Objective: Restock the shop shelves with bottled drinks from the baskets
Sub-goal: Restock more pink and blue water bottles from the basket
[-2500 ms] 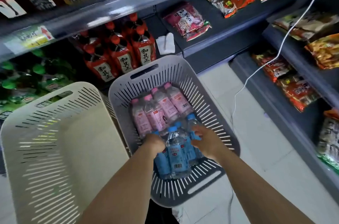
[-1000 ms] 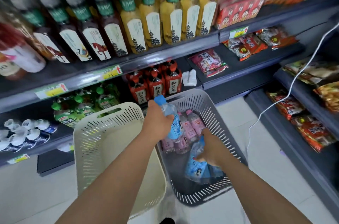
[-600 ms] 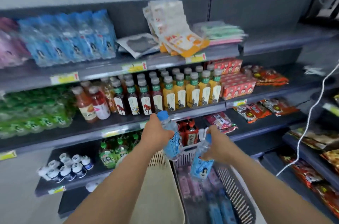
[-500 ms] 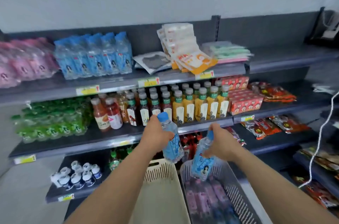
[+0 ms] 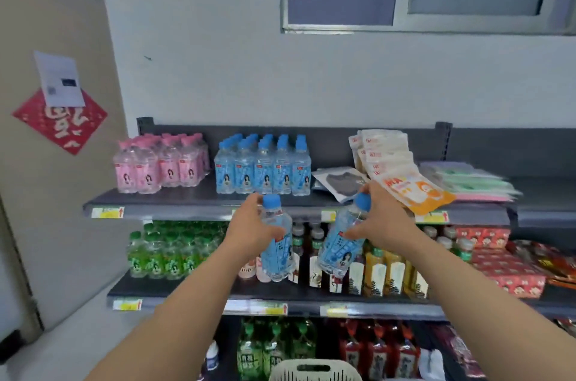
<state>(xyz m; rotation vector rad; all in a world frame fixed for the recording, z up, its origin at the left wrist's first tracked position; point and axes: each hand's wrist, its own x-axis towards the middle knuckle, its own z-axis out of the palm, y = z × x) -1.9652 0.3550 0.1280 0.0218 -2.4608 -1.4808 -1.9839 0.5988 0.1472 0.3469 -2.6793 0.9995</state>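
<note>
My left hand (image 5: pixel 253 226) grips a blue-capped bottle (image 5: pixel 278 251) around its upper body, held nearly upright. My right hand (image 5: pixel 382 218) grips a second blue-labelled bottle (image 5: pixel 339 248) near its neck, tilted with the cap to the right. Both bottles hang in front of the shelves, just below the edge of the top shelf (image 5: pixel 193 207). On that shelf stands a block of matching blue bottles (image 5: pixel 263 167), with pink bottles (image 5: pixel 159 163) to its left. Only the rim of the white basket (image 5: pixel 314 369) shows at the bottom edge.
Snack packets (image 5: pixel 396 171) and flat green and pink packs (image 5: pixel 477 185) fill the top shelf's right side. The middle shelf holds green bottles (image 5: pixel 168 251), tea bottles (image 5: pixel 389 268) and red boxes (image 5: pixel 505 265). A beige wall with a red paper sign (image 5: pixel 59 120) stands left.
My view has tilted up from the baskets to the top shelf. Both hands have lifted their blue bottles out of the grey basket and raised them to just below the top shelf's edge.
</note>
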